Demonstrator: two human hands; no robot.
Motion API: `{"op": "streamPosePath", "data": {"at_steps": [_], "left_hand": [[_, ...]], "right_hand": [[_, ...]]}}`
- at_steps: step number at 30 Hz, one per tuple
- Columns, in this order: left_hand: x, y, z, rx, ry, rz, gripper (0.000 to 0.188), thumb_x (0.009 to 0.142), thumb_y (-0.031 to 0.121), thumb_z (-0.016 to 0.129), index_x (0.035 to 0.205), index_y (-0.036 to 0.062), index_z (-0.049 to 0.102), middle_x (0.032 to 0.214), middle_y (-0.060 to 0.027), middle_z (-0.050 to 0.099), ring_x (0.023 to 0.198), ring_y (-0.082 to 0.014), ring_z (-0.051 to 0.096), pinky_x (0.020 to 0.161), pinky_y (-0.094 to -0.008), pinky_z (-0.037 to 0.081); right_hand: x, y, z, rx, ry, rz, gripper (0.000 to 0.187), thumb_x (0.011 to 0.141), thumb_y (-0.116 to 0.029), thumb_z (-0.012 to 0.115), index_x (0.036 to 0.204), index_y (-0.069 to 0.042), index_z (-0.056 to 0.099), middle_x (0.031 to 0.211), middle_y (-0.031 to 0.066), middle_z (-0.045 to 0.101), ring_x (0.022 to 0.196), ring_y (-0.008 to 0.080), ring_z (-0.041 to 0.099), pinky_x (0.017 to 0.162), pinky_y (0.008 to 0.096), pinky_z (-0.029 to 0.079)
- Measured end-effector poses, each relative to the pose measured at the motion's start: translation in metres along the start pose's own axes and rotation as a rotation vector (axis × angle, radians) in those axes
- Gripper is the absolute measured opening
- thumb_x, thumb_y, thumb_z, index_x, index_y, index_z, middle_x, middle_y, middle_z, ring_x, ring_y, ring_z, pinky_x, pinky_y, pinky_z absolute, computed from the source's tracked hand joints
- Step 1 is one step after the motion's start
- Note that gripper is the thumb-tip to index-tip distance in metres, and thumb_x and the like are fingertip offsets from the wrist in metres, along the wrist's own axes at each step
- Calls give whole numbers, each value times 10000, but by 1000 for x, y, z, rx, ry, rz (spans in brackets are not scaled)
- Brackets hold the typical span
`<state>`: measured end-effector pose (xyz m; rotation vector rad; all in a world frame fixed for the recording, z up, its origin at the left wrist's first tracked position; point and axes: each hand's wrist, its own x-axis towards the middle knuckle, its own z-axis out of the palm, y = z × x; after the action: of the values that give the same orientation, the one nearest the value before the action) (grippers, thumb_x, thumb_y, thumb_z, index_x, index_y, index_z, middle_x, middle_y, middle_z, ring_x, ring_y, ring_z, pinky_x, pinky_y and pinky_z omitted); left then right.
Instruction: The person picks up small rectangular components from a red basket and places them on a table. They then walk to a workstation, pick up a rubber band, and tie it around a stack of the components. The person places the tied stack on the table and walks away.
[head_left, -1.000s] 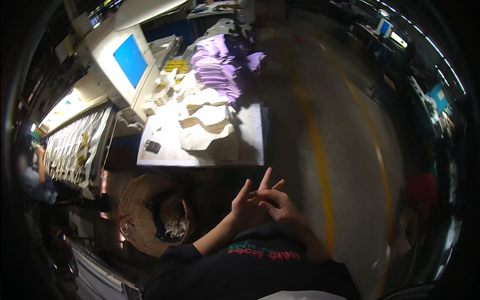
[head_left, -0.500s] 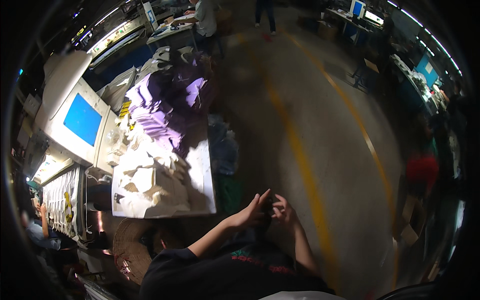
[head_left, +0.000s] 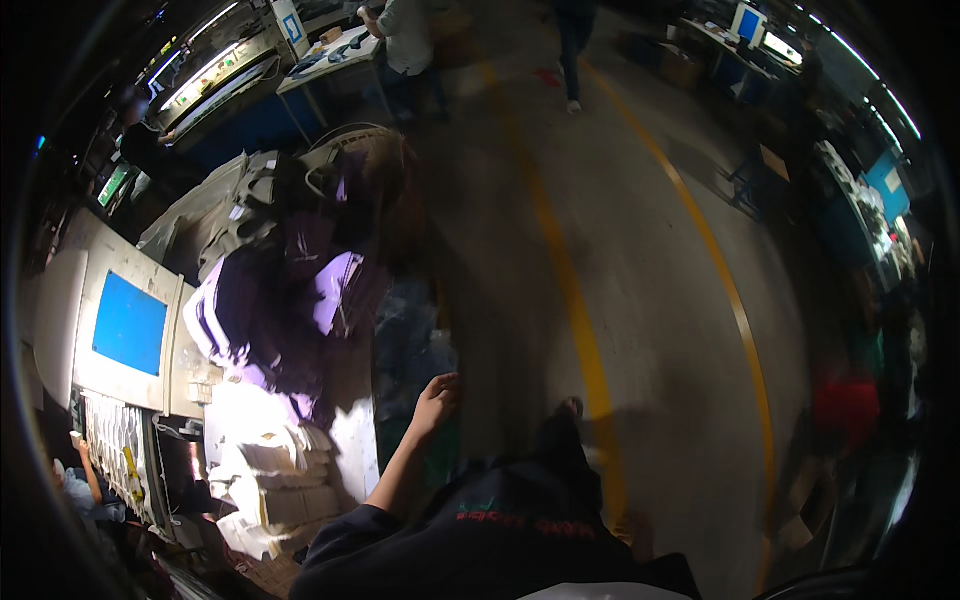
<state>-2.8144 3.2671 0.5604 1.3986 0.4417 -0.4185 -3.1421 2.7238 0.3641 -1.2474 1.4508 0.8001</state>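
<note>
White cloth on the table looks soft, holdable by edges; left hand beside it, grip unclear; right hand unseen.

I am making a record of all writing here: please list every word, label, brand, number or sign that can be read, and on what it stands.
None can be read.
Dark shirt: red and green lettering, too blurred to quote.
Blue panel at left: no letters that I can make out.
Distant blue-and-white panel: too small to tell.
</note>
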Motion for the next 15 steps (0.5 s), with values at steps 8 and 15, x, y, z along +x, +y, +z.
{"op": "streamPosePath", "data": {"at_steps": [8, 15], "left_hand": [[183, 110, 53, -199, 249, -23, 362, 917, 5, 466, 1255, 32, 593, 1107, -89, 689, 944, -184, 661, 801, -296, 513], [319, 198, 61, -446, 476, 81, 325, 925, 58, 496, 1231, 59, 605, 1053, -84, 709, 895, -178, 671, 773, -298, 513]], "right_hand": [[41, -326, 49, -342, 15, -52, 393, 1028, -240, 526, 1359, -30, 522, 1213, 211, 674, 963, 356, 713, 828, 516, 570], [-6, -749, 209, -654, 74, -682, 388, 1065, -260, 482, 1360, -33, 590, 1323, 161, 644, 1179, 283, 639, 999, 403, 500]]}}
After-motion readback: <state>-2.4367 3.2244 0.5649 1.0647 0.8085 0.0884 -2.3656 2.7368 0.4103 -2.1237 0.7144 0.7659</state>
